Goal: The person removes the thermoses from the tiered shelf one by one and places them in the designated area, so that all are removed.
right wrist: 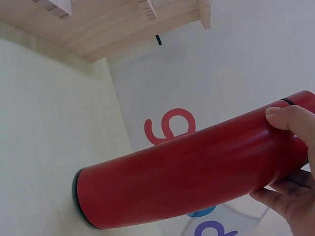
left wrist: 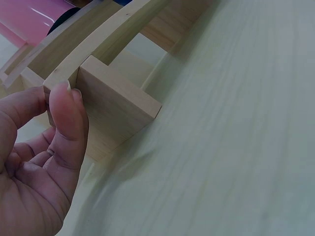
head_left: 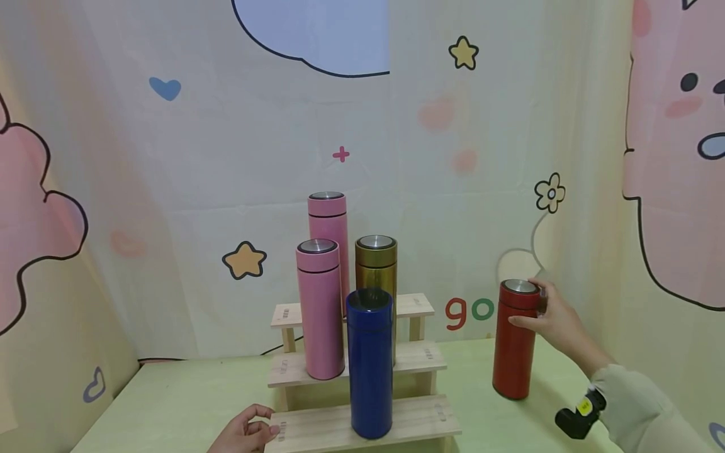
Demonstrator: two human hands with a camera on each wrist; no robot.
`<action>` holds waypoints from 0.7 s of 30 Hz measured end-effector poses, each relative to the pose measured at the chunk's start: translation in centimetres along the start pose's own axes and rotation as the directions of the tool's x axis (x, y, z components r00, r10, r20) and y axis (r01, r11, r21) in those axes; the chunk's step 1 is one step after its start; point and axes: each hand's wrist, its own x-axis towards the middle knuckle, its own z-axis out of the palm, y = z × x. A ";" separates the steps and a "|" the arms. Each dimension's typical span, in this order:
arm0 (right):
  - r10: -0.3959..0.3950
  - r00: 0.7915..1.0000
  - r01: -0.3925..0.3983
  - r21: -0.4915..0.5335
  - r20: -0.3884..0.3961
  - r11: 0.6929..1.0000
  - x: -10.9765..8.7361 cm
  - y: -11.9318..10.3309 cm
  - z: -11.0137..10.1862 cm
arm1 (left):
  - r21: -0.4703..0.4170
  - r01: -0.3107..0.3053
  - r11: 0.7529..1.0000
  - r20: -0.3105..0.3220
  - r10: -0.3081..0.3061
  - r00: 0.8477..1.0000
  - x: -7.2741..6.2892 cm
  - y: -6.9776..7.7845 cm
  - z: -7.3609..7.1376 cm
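My right hand (head_left: pixel 557 319) grips a red thermos flask (head_left: pixel 514 352) near its silver-topped lid, at the right of the table. The flask is upright; whether its base touches the table I cannot tell. With thumb and fingers, my left hand (left wrist: pixel 47 147) pinches the front left corner of a stepped wooden stand (head_left: pixel 317 423). On the lowest step stands a blue flask (head_left: pixel 370 371). A pink flask (head_left: pixel 320 314) and a gold flask (head_left: pixel 376 258) are on the middle step, and another pink flask (head_left: pixel 327 217) rises from the top one.
A pale green table (head_left: pixel 187 396) lies under the stand. Behind it hangs a cartoon-printed curtain (head_left: pixel 226 151), which also closes off both sides. A black wrist camera (head_left: pixel 580 415) is strapped at my right sleeve.
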 end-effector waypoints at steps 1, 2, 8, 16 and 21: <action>0.000 1.000 0.000 -0.001 -0.003 1.000 -0.1 0.1 0.0 | -0.002 0.001 1.000 0.002 -0.001 1.000 0.0 0.0 0.0; 0.000 1.000 0.000 -0.002 -0.004 1.000 -0.1 0.1 -0.1 | -0.001 0.003 1.000 0.001 -0.003 1.000 0.0 0.0 0.0; 0.005 1.000 -0.005 -0.003 0.003 1.000 -0.5 0.3 -0.3 | 0.015 0.013 1.000 -0.017 -0.013 1.000 -0.1 0.0 -0.1; -0.011 1.000 0.012 -0.039 0.019 0.999 -0.8 0.4 -0.4 | 0.010 0.024 1.000 -0.024 -0.024 0.999 -0.2 0.1 0.1; -0.024 0.998 0.027 -0.060 0.052 0.998 -0.8 0.4 -1.4 | 0.000 0.004 1.000 -0.006 -0.004 1.000 0.0 0.0 0.1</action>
